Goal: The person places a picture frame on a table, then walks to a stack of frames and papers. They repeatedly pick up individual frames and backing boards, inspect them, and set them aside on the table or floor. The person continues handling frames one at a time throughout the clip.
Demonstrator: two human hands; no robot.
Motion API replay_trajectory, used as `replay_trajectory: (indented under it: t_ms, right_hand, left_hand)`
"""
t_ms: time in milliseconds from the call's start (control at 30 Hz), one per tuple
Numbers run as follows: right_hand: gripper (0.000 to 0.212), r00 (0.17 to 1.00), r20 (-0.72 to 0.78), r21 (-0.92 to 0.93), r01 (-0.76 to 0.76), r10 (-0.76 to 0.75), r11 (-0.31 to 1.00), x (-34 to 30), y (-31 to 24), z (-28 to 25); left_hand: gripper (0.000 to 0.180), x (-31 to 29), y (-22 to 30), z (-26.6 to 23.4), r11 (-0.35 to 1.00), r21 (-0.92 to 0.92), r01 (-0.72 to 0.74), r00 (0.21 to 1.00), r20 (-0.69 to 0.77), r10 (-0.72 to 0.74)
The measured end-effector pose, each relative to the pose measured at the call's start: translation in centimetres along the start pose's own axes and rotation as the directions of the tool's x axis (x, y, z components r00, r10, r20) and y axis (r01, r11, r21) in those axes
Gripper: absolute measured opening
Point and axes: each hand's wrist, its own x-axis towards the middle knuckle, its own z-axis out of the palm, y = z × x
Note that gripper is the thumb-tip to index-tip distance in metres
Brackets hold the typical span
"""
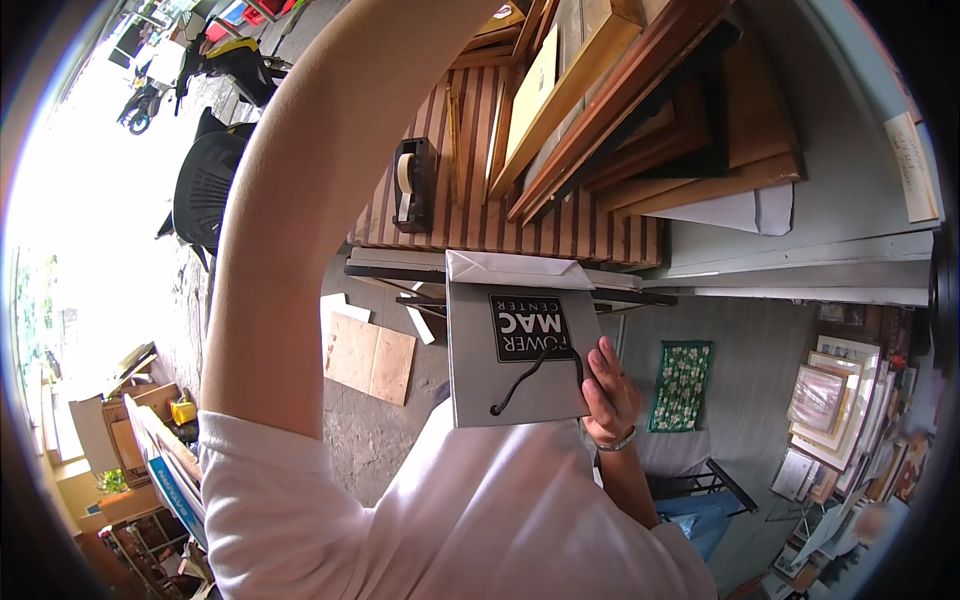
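A flat grey paper bag (475, 340) with a black square print is in front of my chest, its print upside down. Its folded white bottom (520, 270) points to the table, and a black cord handle (522, 384) hangs across the end close to me. My right hand (612, 396), wearing a bracelet, holds the bag by its right edge; its fingers are fairly straight and the thumb is hidden. My left arm (270, 190) stretches up across the view and leaves it at the top, so the left hand is out of sight.
A slatted wooden table (600, 232) carries a black tape dispenser (413, 185) and several leaning wooden frames (600, 110). Cardboard (370, 358) lies on the floor. A black chair (208, 180) stands left; stacked pictures (835, 400) line the right. A green floral cloth (682, 385) is nearby.
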Motion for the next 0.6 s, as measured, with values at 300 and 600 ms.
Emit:
replay_trajectory:
  t_ms: [300, 600]
  right_hand:
    - [0.032, 0.929, 0.161, 0.012, -0.340, 0.334, 0.940, 2.7, -0.9, 5.1]
    - [0.045, 0.883, 0.093, 0.005, -0.462, 0.460, 0.887, 9.9, 5.7, 19.4]
  left_hand:
    - [0.047, -0.1, -0.1, -0.3, 0.988, 0.151, -0.021, 0.999, -0.021, 0.024]
    - [0.051, -1.1, 1.6, -0.4, 0.991, 0.137, 0.002, 0.998, 0.068, -0.011]
